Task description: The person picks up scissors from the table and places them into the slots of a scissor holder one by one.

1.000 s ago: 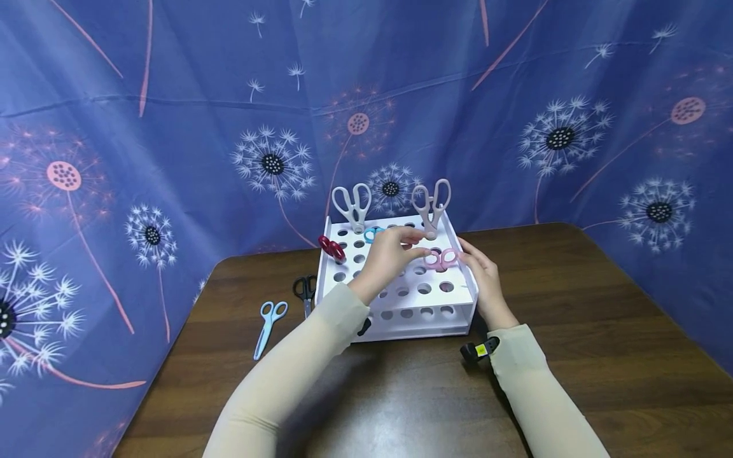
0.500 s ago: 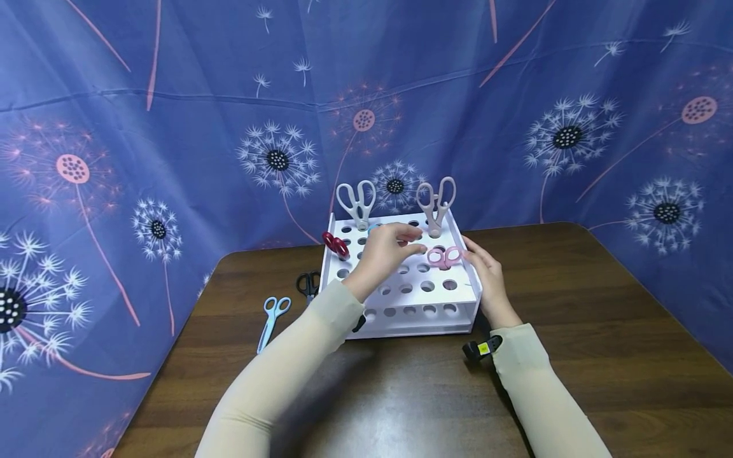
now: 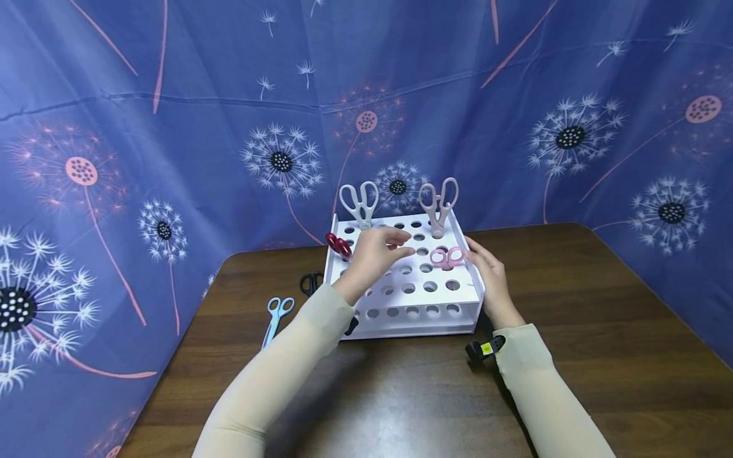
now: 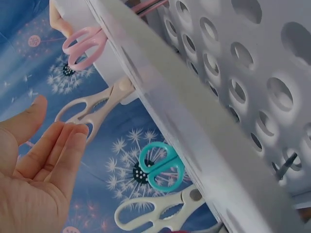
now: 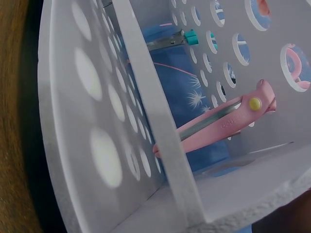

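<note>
My left hand point(image 3: 375, 253) hovers over the white perforated rack point(image 3: 424, 327), its fingers loosely bent with nothing between them. My right hand point(image 3: 491, 283) holds the rack's right side panel, thumb at the top edge. Pink scissors point(image 3: 447, 257) stand in a hole near that thumb; their pink-covered blades point(image 5: 218, 119) hang below the top shelf in the right wrist view. At the back stand pale-handled scissors point(image 3: 359, 202) on the left and beige-pink ones point(image 3: 438, 207) on the right. Red-handled scissors point(image 3: 339, 245) lean at the left edge. Teal scissors point(image 4: 162, 166) show in the left wrist view.
Light-blue scissors point(image 3: 279, 315) lie on the brown wooden table point(image 3: 412, 394), left of the rack. Black-handled scissors point(image 3: 309, 282) lie beside it, partly hidden by my left arm. A blue dandelion-print curtain point(image 3: 458, 102) hangs behind the table.
My left hand has drawn back to the left, away from the pink scissors, which stay upright in the rack. My right hand stays at the rack's side. The head view has shifted slightly.
</note>
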`<state>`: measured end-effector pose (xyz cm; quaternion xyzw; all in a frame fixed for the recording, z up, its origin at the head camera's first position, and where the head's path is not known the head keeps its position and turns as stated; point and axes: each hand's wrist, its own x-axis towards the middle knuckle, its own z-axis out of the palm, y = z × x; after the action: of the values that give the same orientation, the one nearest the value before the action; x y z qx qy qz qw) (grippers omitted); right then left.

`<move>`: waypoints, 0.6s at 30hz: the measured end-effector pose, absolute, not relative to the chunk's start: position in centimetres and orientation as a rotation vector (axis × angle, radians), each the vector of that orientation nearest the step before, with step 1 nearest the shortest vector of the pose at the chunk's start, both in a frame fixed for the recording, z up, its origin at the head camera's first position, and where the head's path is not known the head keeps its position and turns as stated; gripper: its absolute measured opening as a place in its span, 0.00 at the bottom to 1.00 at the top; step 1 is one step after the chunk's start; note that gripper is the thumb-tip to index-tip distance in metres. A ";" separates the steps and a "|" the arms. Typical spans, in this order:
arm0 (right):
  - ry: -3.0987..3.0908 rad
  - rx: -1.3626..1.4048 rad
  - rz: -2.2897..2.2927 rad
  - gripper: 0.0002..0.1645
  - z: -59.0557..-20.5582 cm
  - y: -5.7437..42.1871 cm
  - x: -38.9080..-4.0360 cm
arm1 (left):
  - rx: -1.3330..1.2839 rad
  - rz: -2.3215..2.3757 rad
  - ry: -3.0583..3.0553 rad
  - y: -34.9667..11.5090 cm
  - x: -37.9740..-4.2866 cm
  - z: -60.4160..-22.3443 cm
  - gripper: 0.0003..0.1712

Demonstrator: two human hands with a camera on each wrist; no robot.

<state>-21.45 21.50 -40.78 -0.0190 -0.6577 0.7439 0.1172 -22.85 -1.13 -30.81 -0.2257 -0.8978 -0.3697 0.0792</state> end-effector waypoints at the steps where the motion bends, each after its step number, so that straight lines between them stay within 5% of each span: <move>1: -1.917 -0.058 2.187 0.28 -40.8 21.5 -21.4 | -0.672 -1.108 -2.694 -1.3 -22.9 -30.7 0.18; 18: -1.916 -0.047 2.199 0.29 -40.9 21.5 -21.5 | -0.634 -1.097 -2.803 -4.3 -22.6 -29.7 0.17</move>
<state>-21.52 21.52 -40.90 -0.0158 -0.6528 0.7490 0.1122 -22.55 -4.28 -29.67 -0.2059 -0.9108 -0.3564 0.0329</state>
